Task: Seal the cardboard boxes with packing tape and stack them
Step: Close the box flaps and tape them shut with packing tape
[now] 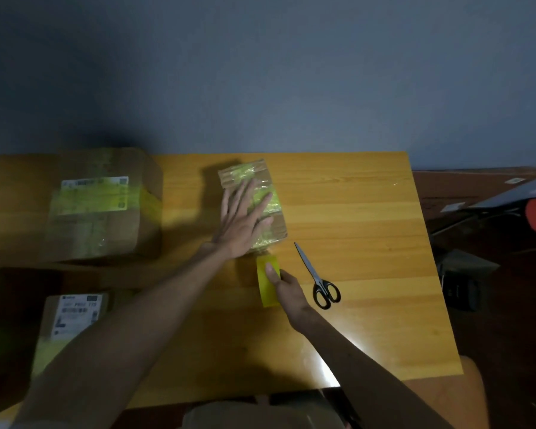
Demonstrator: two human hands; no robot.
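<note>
A person's left hand (pixel 245 218) lies flat, fingers straight and spread, pressing on the top of a small cardboard box (pixel 250 173) already crossed with yellowish packing tape. The right hand (pixel 288 287) grips a yellow tape roll (pixel 266 291), thumb on top, just beside the box's near end; whether a strip joins roll and box cannot be told, the gap being blurred.

The box lies with its long axis running away from the person, tilted slightly leftward at the far end, so its near short edge faces the roll. By this reading, any next pull of tape or cut would happen at that near edge, where the right hand is the closer of the two.

A pair of black-handled scissors (pixel 317 275) rests on the wooden table (pixel 369 218) just right of the right hand (blades pointing toward the box). Well apart on the left sit a larger taped box (pixel 106 212) and, nearer the person, a labelled box (pixel 75 314).
</note>
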